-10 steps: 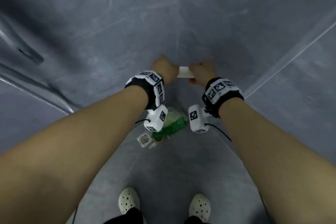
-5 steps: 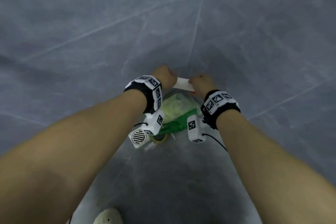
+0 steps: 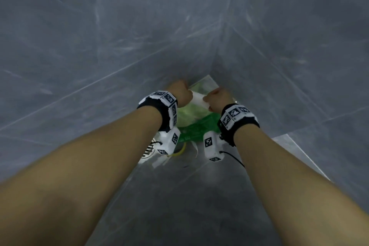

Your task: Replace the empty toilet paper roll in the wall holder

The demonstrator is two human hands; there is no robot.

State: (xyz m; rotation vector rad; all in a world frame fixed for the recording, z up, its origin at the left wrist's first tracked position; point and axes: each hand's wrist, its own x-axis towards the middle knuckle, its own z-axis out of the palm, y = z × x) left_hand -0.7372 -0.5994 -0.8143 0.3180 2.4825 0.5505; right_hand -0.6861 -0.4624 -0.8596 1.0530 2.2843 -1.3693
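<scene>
A small white tube, the empty paper roll [image 3: 196, 99], is held level between my two hands. My left hand [image 3: 180, 92] is closed on its left end and my right hand [image 3: 217, 99] on its right end. Both hands hover above a green plastic bag [image 3: 196, 126] on the floor in the corner. The bag holds pale crumpled waste. The wall holder is not in view.
Grey marbled tile walls [image 3: 119, 46] meet in a corner just behind the bag. A round metal floor drain [image 3: 148, 150] lies left of the bag, partly behind my left wrist tracker. White scraps and a yellow ring [image 3: 179, 153] lie on the floor beside it.
My view has tilted and moved toward the corner. Both hands, still holding the roll, have moved down over the green bag. My shoes have left the view.
</scene>
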